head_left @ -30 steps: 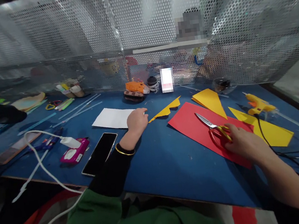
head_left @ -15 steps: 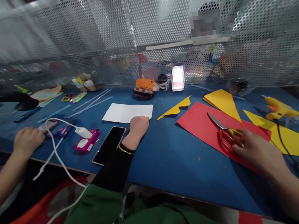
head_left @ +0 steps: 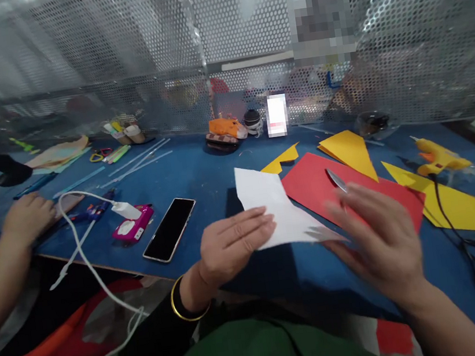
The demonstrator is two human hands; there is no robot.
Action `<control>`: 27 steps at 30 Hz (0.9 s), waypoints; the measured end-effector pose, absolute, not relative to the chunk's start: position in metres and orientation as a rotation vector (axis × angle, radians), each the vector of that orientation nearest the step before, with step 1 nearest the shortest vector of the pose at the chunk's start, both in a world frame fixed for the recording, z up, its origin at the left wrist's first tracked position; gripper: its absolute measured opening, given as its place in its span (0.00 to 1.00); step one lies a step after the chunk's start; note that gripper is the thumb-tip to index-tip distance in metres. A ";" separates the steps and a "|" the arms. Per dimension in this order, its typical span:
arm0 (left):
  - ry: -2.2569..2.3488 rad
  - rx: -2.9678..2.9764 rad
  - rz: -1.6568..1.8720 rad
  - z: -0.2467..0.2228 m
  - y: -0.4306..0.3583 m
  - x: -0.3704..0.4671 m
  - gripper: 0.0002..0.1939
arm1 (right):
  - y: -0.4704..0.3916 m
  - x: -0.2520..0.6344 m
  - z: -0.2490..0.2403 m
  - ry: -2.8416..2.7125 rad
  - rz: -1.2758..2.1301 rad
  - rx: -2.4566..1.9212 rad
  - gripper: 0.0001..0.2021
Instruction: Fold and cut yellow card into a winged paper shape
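Note:
White paper (head_left: pixel 274 205) is lifted off the table and slightly bent in front of me. My left hand (head_left: pixel 235 245) grips its left side, fingers together over the sheet and thumb hidden behind. At the paper's lower right corner is my right hand (head_left: pixel 375 241), blurred, its thumb beneath the corner and its fingers raised apart above. Scissors (head_left: pixel 336 180) lie on the red paper (head_left: pixel 314 179), their handles hidden behind my right hand. A yellow cut strip (head_left: pixel 281 159) shows just behind the white sheet.
A black phone (head_left: pixel 170 229) and a magenta power socket (head_left: pixel 134 224) with a white cable lie left. Yellow papers (head_left: pixel 446 203) and a yellow glue gun (head_left: pixel 438 156) with black cable are at right. Another person's hand (head_left: pixel 28 220) rests far left. A perforated metal screen (head_left: pixel 117 59) stands behind.
My left hand has taken the white paper up and moved it right and nearer. My right hand has let go of the scissors and come to the paper's corner. The view has shifted slightly.

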State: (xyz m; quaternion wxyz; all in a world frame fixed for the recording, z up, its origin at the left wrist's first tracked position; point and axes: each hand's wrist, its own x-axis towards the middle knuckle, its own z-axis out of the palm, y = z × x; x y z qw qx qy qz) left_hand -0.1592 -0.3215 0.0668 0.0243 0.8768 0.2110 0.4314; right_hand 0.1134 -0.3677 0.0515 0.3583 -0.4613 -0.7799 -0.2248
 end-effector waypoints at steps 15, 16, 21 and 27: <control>0.700 2.837 0.808 -0.001 -0.353 -0.181 0.11 | -0.411 0.087 -0.008 -2.297 -0.112 -1.136 0.13; 0.712 2.812 0.831 -0.001 -0.354 -0.178 0.09 | -0.412 0.086 -0.009 -2.256 -0.076 -1.150 0.11; 0.756 2.734 0.895 -0.003 -0.358 -0.166 0.04 | -0.416 0.074 -0.015 -2.149 0.112 -1.182 0.06; 0.797 2.613 0.879 -0.001 -0.360 -0.164 0.04 | -0.421 0.069 -0.018 -2.080 0.227 -1.256 0.06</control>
